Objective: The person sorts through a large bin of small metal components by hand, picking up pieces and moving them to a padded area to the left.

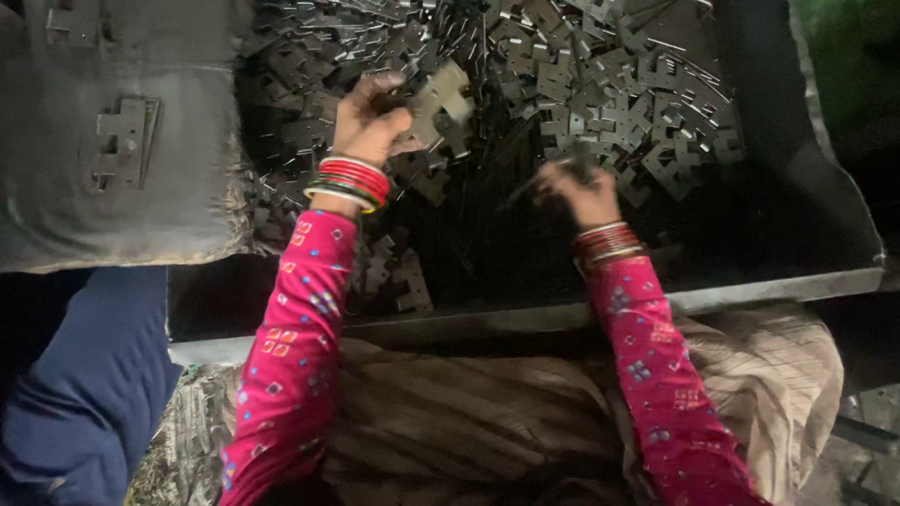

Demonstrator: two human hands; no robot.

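A large dark metal tray (787,281) with a pale front rim holds a heap of small flat grey stamped metal plates (609,84), notched and punched with square holes, lying at all angles and thickest toward the far right; the near middle of the tray floor is mostly bare and dark. At the left, a grey cloth-covered block (122,187) overlaps the tray's left edge, and a few of the same plates (122,141) rest stacked on top of it. Below that block a dark blue sleeve (84,384) of another person comes in from the lower left. A striped beige cloth (469,422) lies along the near side of the tray, under both pink patterned sleeves. The left hand (370,122), with red and green bangles at the wrist, is closed around a pale flat notched metal plate (441,98), lifted just above the heap; the plate's long axis runs slantwise, from the fingers toward the upper right, its broad face turned up to the camera. The right hand (581,192), also bangled, is blurred; its fingers are curled down at the edge of the heap near a thin dark strip, and whether it grips anything cannot be told.
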